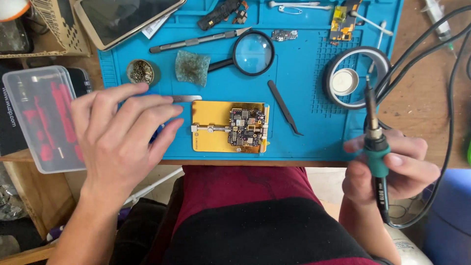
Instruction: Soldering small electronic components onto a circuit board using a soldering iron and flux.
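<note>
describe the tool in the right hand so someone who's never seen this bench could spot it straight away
Start at the blue work mat and go to its right edge, near the ring of tape. There the right hand grips a soldering iron, tip up. Unlike the loose tweezers and scalpel, it has a green collar and a trailing black cord.

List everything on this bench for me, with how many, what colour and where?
Blue rubber work mat: one, blue, covering the desk centre.
Gold metal board holder: one, gold, mat's near edge, clamping a dark circuit board.
Round magnifying glass: one, black-rimmed, mat top centre.
Black pointed tweezers: one pair, right of the holder.
Tape roll: one, dark with white core, mat right.
Brass wool tip-cleaner tin: one, mat left.
Clear plastic case: one, red contents, far left.
Left hand: open, hovering over the mat's left edge.
Right hand: grip on green-handled soldering iron.
</note>
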